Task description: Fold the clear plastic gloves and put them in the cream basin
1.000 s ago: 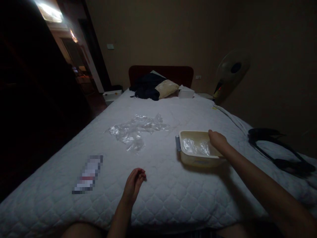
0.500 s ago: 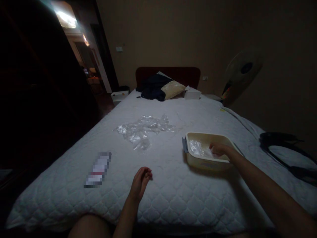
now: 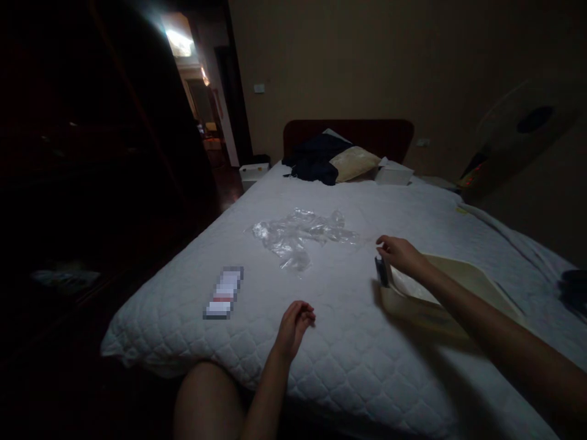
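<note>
My right hand [image 3: 400, 253] hovers above the left rim of a cream plastic bin [image 3: 452, 315], its fingers apart and pointing left, with nothing visible in them. A grey clip handle sits on the bin's left side, just below that hand. Clear plastic [image 3: 406, 284] lies inside, partly covered by my forearm. Loosely curled and holding nothing, my left hand [image 3: 296, 327] rests over the near part of the quilted bed. Beyond both hands a crumpled clear plastic bag [image 3: 300, 235] is spread on the sheet.
A phone-shaped object [image 3: 224, 293], blurred out, lies on the bed's left part. Dark clothing [image 3: 316, 159], a beige pillow [image 3: 355, 164] and a white box [image 3: 394, 174] are by the headboard [image 3: 348, 128]. A fan [image 3: 534, 119] stands at the right.
My right hand has come up out of the bin and moved left to above its rim. My left hand keeps its pose. The view has turned left.
</note>
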Motion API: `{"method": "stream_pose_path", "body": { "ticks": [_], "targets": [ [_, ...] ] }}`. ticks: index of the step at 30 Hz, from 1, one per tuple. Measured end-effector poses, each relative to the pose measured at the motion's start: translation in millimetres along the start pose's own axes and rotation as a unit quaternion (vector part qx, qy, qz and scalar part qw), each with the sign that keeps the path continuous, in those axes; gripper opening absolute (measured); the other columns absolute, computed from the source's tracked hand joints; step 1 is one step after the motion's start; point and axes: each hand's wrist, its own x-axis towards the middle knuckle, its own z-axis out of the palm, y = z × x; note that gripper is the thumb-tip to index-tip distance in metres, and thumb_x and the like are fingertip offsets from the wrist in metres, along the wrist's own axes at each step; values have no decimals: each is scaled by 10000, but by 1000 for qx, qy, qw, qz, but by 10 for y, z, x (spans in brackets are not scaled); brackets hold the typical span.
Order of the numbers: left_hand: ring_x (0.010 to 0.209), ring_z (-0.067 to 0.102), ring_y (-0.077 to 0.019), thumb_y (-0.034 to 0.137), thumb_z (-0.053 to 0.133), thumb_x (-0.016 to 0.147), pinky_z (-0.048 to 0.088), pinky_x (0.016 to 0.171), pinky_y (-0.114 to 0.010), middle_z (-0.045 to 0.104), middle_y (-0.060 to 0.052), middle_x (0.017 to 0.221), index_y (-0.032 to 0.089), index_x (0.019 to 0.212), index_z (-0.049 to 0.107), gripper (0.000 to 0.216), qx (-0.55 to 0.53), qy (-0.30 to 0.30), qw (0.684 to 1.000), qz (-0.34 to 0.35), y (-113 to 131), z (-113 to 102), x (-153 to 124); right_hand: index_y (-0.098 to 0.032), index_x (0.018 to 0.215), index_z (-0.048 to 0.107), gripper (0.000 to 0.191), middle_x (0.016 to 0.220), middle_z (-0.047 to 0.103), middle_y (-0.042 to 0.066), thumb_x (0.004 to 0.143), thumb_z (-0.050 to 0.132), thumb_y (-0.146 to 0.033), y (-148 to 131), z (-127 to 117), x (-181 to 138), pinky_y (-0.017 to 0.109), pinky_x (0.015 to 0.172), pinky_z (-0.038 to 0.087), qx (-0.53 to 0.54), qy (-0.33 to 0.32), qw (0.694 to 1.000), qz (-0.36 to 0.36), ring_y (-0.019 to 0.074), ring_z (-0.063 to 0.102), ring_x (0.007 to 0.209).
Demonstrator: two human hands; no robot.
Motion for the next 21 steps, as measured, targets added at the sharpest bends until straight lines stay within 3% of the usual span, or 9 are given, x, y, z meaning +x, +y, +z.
{"method": "stream_pose_path", "body": {
  "ticks": [5, 9, 15, 21],
  "targets": [
    [657, 574, -141, 352, 601, 733, 411, 593, -258, 601, -51, 749, 129, 767, 554, 230, -23, -10, 1000, -8, 9, -1, 4, -149, 1021, 568, 246, 926, 644, 90, 818, 453, -225, -905, 461, 138, 227, 715, 396, 42, -24, 995, -89, 162, 585, 828],
    [642, 571, -139, 351, 599, 736, 402, 584, -252, 604, -56, 741, 127, 760, 553, 229, -43, -9, 999, -9, -12, -22, 24, -158, 1055, 561, 270, 1022, 618, 94, 811, 475, -235, -1305, 903, 197, 241, 772, 388, 36, -53, 992, -106, 183, 565, 929],
    [634, 569, -144, 367, 600, 732, 392, 574, -257, 602, -63, 752, 131, 761, 552, 242, -46, -12, 999, -11, -24, -31, 28, -161, 1182, 467, 351, 1156, 547, 124, 844, 421, -244, -1564, 1332, 235, 267, 817, 371, 37, -45, 994, -94, 208, 517, 1024],
    [636, 567, -146, 365, 580, 752, 392, 565, -259, 594, -66, 751, 129, 763, 545, 239, -53, -20, 998, -8, -19, -29, 37, -177, 916, 595, 230, 938, 625, 103, 849, 379, -218, -1550, 1521, 165, 273, 769, 369, 70, -30, 995, -68, 202, 556, 886]
  ]
}}
